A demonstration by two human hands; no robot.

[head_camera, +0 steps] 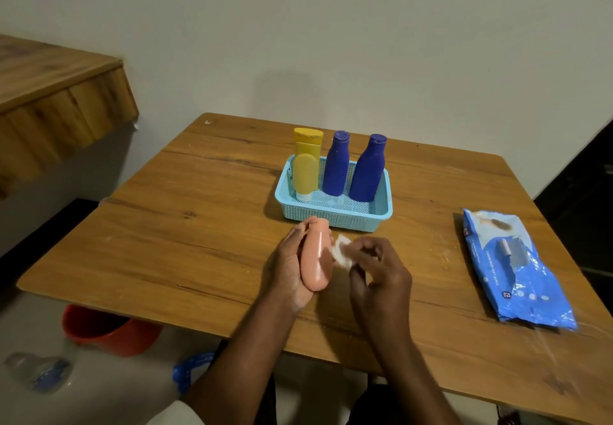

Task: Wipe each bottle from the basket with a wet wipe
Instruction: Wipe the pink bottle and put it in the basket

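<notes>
My left hand (288,267) grips a peach-pink bottle (316,258) just in front of the light blue basket (335,217), the bottle lying along my palm. My right hand (378,273) pinches a crumpled white wet wipe (341,250) against the bottle's right side. In the basket stand a yellow tube (306,167) on its white cap and two dark blue bottles (336,165), (369,170), all upright.
A blue pack of wet wipes (517,272) lies on the wooden table (185,225) at the right. A wooden shelf (56,99) juts out at the upper left. Below the table's near edge sit a red bucket (106,331) and a clear plastic bottle (39,371) on the floor.
</notes>
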